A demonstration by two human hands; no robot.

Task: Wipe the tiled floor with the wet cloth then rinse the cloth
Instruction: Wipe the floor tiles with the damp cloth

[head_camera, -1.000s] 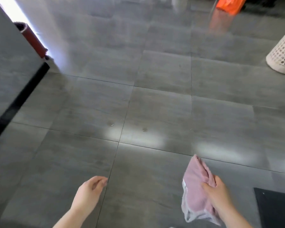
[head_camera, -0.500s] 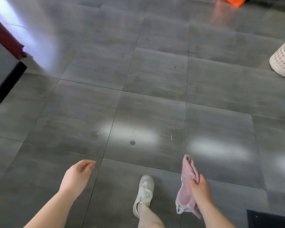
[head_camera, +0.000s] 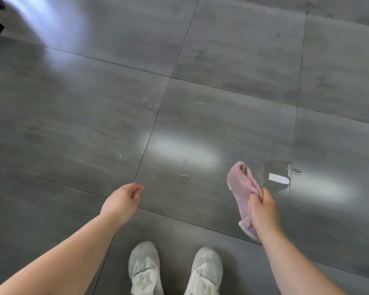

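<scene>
The right hand grip clutches the cloth, long axis toward 11 o'clock — clear of the tiled floor; left hand slack, empty.

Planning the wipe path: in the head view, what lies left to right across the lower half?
Left hand → left shoe → right shoe → pink cloth → white scrap.
</scene>
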